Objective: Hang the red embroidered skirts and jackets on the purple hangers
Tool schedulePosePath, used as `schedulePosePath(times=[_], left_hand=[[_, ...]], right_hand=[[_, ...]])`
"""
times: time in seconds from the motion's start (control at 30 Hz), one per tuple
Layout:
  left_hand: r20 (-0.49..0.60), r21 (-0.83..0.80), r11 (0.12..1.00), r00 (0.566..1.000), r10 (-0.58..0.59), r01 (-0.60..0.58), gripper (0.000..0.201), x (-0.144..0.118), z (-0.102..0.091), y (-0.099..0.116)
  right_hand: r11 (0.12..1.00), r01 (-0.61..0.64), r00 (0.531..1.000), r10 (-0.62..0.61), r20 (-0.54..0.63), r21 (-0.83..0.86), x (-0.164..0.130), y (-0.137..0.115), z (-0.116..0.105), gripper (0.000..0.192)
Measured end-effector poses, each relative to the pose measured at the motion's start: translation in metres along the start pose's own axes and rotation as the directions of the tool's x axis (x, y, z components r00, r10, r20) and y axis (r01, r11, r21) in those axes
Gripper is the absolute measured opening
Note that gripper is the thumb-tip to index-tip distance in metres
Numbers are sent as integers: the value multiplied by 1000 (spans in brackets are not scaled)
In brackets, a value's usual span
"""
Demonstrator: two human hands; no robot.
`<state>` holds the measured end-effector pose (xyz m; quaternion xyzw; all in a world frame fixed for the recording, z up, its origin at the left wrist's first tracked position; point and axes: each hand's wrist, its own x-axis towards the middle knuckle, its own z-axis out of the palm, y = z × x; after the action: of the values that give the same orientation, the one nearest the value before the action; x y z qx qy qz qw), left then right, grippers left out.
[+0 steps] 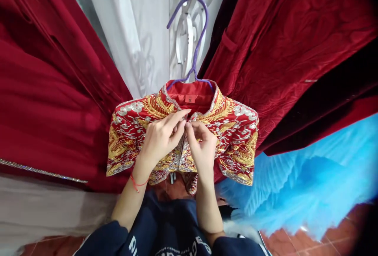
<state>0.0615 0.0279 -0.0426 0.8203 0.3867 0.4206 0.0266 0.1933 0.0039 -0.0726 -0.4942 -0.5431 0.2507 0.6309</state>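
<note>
A short red jacket (pixel 236 140) with gold and silver embroidery hangs from a purple hanger (pixel 195 57). Its stand collar is lined in red, and a small label (pixel 190 99) marked S shows inside. My left hand (pixel 161 138), with a red string bracelet (pixel 136 185) at the wrist, is closed at the front edge just below the collar, thumb and fingers drawn together. Close beside it, my right hand (pixel 203 143) pinches the other front edge, fingers curled. The fingertips nearly meet and cover the small fastening spot, so its details are hidden.
The hanger hooks onto a white ornamental rack (pixel 186 39). Red garments hang at the left (pixel 59 102) and a patterned red garment (pixel 265 39) at the right. Bright blue fluffy fabric (pixel 301 181) spreads low on the right, above a reddish tiled floor (pixel 280 244).
</note>
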Motion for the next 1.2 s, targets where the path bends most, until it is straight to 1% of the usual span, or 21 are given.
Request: schedulePosePath(times=[0.07, 0.13, 0.2, 0.27, 0.33, 0.4, 0.53, 0.6, 0.73, 0.9, 1.03, 1.2], left_hand=[[34, 8, 998, 998, -57, 57, 39, 1, 0, 0], [64, -22, 995, 994, -93, 94, 42, 2, 1, -1], [61, -56, 995, 995, -84, 87, 41, 3, 3, -2], [46, -55, 997, 997, -60, 62, 37, 4, 3, -4], [44, 5, 999, 998, -49, 49, 32, 4, 3, -4], [56, 85, 996, 998, -37, 32, 30, 5, 2, -3], [79, 199, 980, 997, -7, -9, 32, 8, 5, -1], [53, 238, 971, 999, 13, -25, 34, 9, 8, -1], [-33, 275, 960, 998, 58, -47, 35, 8, 15, -1], [-93, 285, 957, 992, 90, -60, 29, 3, 17, -1], [-135, 246, 968, 987, 93, -58, 24, -1, 21, -1], [-211, 163, 986, 975, 62, -27, 20, -6, 28, -3]], right_hand=[[1000, 5, 1000, -6, 19, 30, -2, 4, -1, 19], [996, -5, 999, 2, 35, 84, -4, 6, -1, 20], [988, -35, 999, 32, 23, 150, -7, 8, 2, 20], [977, -69, 998, 70, 2, 202, -10, 8, 4, 20], [967, -92, 996, 94, 3, 238, -12, 8, 6, 20], [956, -101, 995, 97, 29, 274, -13, 6, 6, 20], [938, -114, 993, 99, 63, 326, -10, 6, 5, 21], [940, -118, 993, 105, 59, 319, -9, 9, 5, 23], [945, -133, 991, 126, 41, 298, -11, 17, 7, 28], [939, -106, 994, 103, 26, 326, -12, 24, 12, 32], [939, -88, 996, 85, 22, 332, -15, 24, 14, 30], [951, -73, 997, 74, 9, 301, -21, 26, 15, 29]])
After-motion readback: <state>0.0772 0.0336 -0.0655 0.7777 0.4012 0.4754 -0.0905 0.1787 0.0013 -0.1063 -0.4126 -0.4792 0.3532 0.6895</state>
